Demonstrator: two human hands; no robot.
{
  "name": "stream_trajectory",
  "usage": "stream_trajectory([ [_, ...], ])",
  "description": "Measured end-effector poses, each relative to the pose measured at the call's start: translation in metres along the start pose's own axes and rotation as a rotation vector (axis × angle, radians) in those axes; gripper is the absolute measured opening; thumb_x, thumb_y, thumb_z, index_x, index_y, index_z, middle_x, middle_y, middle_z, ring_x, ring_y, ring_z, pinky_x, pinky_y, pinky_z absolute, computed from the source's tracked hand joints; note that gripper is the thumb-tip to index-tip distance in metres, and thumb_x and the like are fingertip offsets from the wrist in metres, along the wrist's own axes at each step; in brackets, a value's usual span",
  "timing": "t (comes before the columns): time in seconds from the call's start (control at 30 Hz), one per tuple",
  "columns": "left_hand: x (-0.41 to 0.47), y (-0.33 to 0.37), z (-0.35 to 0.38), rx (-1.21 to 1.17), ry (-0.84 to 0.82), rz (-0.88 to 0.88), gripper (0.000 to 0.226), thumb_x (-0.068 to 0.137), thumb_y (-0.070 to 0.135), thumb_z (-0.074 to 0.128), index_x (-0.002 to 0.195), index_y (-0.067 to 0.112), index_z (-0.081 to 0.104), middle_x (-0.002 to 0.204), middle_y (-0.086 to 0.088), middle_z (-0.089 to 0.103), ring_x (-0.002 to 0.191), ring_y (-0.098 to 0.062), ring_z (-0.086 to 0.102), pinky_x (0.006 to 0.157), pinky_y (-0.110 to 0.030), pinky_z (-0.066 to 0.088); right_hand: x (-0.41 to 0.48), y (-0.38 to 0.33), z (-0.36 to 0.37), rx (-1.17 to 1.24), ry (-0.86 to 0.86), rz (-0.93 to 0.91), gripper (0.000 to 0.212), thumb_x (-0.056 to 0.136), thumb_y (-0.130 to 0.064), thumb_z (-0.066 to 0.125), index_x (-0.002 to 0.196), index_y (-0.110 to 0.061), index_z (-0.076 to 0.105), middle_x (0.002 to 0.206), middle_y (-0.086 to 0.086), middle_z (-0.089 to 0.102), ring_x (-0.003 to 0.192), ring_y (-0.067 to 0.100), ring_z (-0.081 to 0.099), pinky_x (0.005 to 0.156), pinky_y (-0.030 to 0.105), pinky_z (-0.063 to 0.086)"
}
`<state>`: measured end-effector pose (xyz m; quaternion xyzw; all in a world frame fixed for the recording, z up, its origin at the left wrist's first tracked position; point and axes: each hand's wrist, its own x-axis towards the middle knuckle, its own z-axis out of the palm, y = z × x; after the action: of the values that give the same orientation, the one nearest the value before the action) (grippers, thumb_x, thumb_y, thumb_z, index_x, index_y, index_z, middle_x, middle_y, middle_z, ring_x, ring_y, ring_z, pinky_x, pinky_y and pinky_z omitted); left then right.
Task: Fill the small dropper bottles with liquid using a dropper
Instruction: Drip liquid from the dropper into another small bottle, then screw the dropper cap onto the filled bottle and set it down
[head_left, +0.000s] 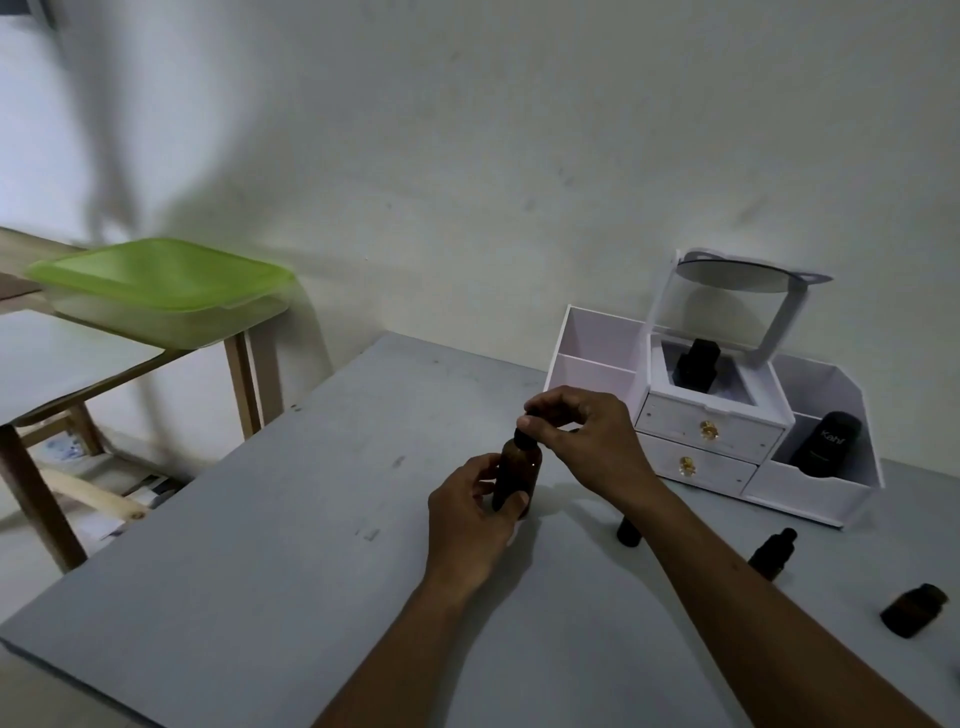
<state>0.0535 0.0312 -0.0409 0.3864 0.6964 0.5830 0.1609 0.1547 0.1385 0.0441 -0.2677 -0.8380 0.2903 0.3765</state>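
Nearest, at four o'clock, three small bottles (772, 553) are spread apart on the table (260, 545). Centrally, a brown bottle (519, 475) is gripped upright by the left hand (470, 512); its dropper cap (524, 440) is pinched by the right hand (582, 436). Farther, an organizer (701, 431) is seen at two o'clock, and a green-lidded box (161, 283) at ten.

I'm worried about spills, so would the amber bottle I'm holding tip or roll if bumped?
The amber bottle is tall and narrow, so it probably tips easily. Its round body would likely roll once down. It looks like glass, so probably stiff, smooth and breakable; your left hand gripping its body seems wise.
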Motion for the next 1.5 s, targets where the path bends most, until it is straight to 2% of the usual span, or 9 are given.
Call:
stream_trajectory([
  [0.23,-0.001,-0.001,0.0,0.014,-0.009,-0.002,0.05,0.079,0.027,0.077,0.125,0.026,0.059,0.122,0.006,0.065,0.102,-0.01,0.062,0.085,-0.017,0.047,-0.003,-0.001,-0.002,0.015,-0.004,0.009,0.02,0.081,-0.026,0.081,0.099,-0.022,0.075,0.087,-0.016,0.072,0.082,-0.007,0.068,0.068,0.003,0.048],
  [0.4,-0.007,0.0,-0.003,0.024,0.012,-0.042,0.057,0.077,0.026,0.079,0.129,0.023,0.055,0.119,0.006,0.062,0.098,-0.011,0.06,0.08,-0.015,0.047,-0.024,-0.008,-0.02,0.038,0.057,0.011,0.038,0.079,-0.029,0.083,0.114,-0.023,0.071,0.096,-0.008,0.074,0.087,0.001,0.07,0.072,0.013,0.055],
  [0.6,-0.043,0.021,-0.015,0.017,-0.008,-0.09,0.028,0.076,0.023,0.079,0.1,0.027,0.065,0.094,0.007,0.066,0.092,-0.016,0.063,0.077,-0.023,0.045,-0.095,-0.003,-0.097,0.012,0.18,0.024,0.021,0.083,-0.02,0.08,0.103,-0.019,0.076,0.09,-0.008,0.075,0.084,0.006,0.071,0.074,0.019,0.058],
  [0.8,-0.096,0.056,0.009,0.094,-0.205,-0.082,0.018,0.075,0.029,0.079,0.09,0.029,0.068,0.087,0.014,0.065,0.078,0.001,0.054,0.082,-0.022,0.036,-0.186,0.038,-0.193,-0.171,0.26,0.185,0.016,0.081,-0.015,0.081,0.096,-0.018,0.078,0.086,-0.008,0.077,0.076,0.005,0.071,0.069,0.019,0.057],
  [1.0,-0.136,0.083,0.082,0.031,-0.38,-0.025,0.017,0.074,0.029,0.08,0.085,0.031,0.069,0.088,0.018,0.066,0.088,0.002,0.06,0.076,-0.015,0.041,-0.245,0.085,-0.254,-0.211,0.359,0.346,0.015,0.079,-0.014,0.082,0.094,-0.018,0.079,0.086,-0.007,0.076,0.075,0.004,0.07,0.064,0.019,0.054],
  [1.17,-0.15,0.097,0.153,0.032,-0.491,0.061,0.024,0.076,0.027,0.079,0.096,0.035,0.068,0.098,0.019,0.066,0.093,0.004,0.06,0.091,-0.026,0.05,-0.266,0.125,-0.274,-0.317,0.348,0.396,0.029,0.079,-0.01,0.079,0.101,-0.028,0.074,0.102,-0.018,0.07,0.095,0.004,0.064,0.068,0.009,0.041],
  [1.27,-0.151,0.103,0.189,0.087,-0.558,0.148,0.043,0.077,0.031,0.078,0.118,0.033,0.063,0.118,0.015,0.062,0.105,0.003,0.055,0.098,-0.02,0.041,-0.273,0.144,-0.28,-0.4,0.251,0.374,0.043,0.079,-0.001,0.067,0.111,-0.03,0.07,0.118,-0.014,0.063,0.112,0.008,0.058,0.083,0.017,0.041],
  [1.37,-0.149,0.106,0.217,0.228,-0.66,0.212,0.065,0.08,0.049,0.07,0.139,0.034,0.046,0.142,0.013,0.047,0.127,-0.004,0.043,0.106,-0.022,0.032,-0.276,0.15,-0.284,-0.506,0.069,0.417,0.051,0.085,-0.003,0.057,0.124,-0.035,0.064,0.139,-0.01,0.051,0.128,0.009,0.047,0.104,0.029,0.042],
  [1.5,-0.146,0.102,0.234,0.498,-0.808,0.349,0.082,0.085,0.067,0.049,0.152,0.033,0.016,0.159,0.01,0.016,0.146,-0.011,0.013,0.118,-0.03,0.013,-0.28,0.158,-0.283,-0.64,-0.056,0.369,0.044,0.094,-0.014,0.052,0.129,-0.038,0.062,0.146,-0.011,0.046,0.129,0.01,0.046,0.102,0.029,0.041],
])
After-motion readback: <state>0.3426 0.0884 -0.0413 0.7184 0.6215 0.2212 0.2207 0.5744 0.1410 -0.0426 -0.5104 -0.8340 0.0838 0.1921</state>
